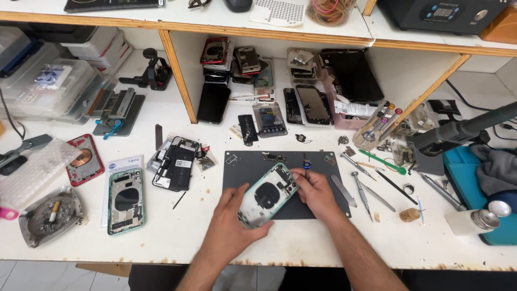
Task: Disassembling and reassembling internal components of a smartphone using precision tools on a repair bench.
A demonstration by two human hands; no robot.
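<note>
Both bare hands, low centre of frame, grip a mint-green phone shell (pixel 267 195) — left hand (pixel 231 218) fingers curled around its edge, right hand (pixel 314 191) fingers pinching its top — tilted over a dark matte mat (pixel 237 170) on the white table (pixel 177 231).

I see my left hand (pixel 232 218) and right hand (pixel 315 191) closed around the green phone housing (pixel 267 195) over the dark work mat (pixel 253 161). The mat's upper left is mostly bare, so there is room there. To the right, the tweezers and screwdrivers (pixel 371 186) lie fanned close beside the mat, blocking a low sweep. To the left, the open black phone (pixel 176 163) and a second green housing (pixel 125 200) crowd the bench. The strip of white bench (pixel 177 237) along the near edge lies open.
</note>
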